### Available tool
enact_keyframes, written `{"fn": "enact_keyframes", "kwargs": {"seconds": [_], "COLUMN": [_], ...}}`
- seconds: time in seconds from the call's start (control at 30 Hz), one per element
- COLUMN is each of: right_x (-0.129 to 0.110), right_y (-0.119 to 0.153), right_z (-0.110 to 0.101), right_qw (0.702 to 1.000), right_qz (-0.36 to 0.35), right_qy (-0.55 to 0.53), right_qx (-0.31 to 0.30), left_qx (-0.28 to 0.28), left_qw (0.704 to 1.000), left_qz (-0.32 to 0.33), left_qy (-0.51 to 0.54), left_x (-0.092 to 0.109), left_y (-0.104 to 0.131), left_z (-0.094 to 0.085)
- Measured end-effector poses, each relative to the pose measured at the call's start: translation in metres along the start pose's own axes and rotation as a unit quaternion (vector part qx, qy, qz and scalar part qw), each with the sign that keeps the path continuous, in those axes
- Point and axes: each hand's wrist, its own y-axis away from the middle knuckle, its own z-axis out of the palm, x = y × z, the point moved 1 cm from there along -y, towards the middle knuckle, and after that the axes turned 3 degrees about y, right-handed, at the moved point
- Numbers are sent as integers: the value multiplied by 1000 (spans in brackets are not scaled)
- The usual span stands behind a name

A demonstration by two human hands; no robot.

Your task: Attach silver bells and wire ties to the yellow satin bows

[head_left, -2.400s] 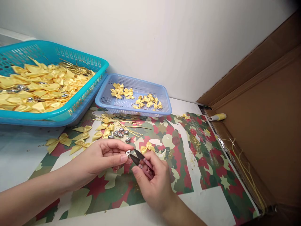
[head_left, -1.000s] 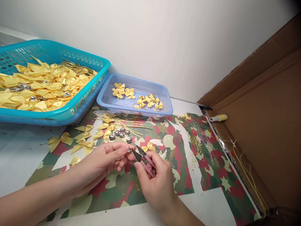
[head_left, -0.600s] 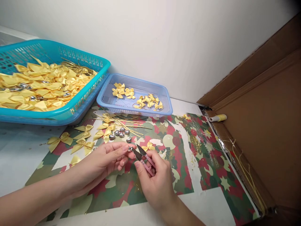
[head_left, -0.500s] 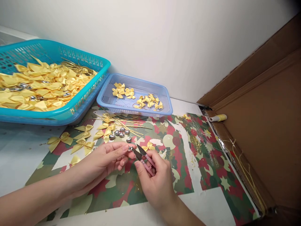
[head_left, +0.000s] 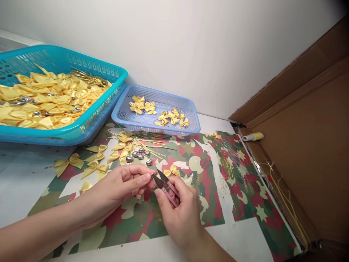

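Note:
Between the thumb and fingers of my left hand (head_left: 131, 183) is a small silver bell (head_left: 152, 175), mostly covered by the fingertips. My right hand (head_left: 182, 211) grips pink-handled thread snips (head_left: 169, 194). Their dark blades are apart, with one tip right beside the bell. Several silver bells (head_left: 140, 155) lie on the mat just beyond my left hand. A yellow ribbon bow (head_left: 171, 170) rests behind the snips, and more yellow bows (head_left: 95, 168) lie to the left. Gold cords (head_left: 147, 142) are spread out behind the bells.
A large turquoise basket (head_left: 109, 103) full of yellow bows, with gold cords and silver bells, stands at the left. Next to it, a small blue basket (head_left: 195, 127) holds several bows. A cardboard wall (head_left: 305, 127) closes off the right side, with a yellow-and-white tube (head_left: 253, 137) beside it.
The bell has sunk further between my left fingertips and turned, so less of it shows. The snips have shifted slightly left and down, their blades still apart.

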Motion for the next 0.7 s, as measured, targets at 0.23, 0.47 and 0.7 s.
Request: {"fn": "enact_keyframes", "kwargs": {"seconds": [0.23, 0.47, 0.7], "right_x": [-1, 2, -1], "right_y": [-1, -3, -5], "right_z": [-1, -4, -7], "right_qw": [1000, 996, 973], "right_qz": [6, 51, -203], "right_qy": [-12, -62, -77], "right_qx": [-3, 35, 78], "left_qx": [42, 76, 27], "left_qw": [998, 982, 954], "left_qz": [24, 133, 192], "left_qy": [-30, -111, -228], "left_x": [-1, 11, 4], "left_y": [0, 6, 8], "left_z": [0, 6, 5]}}
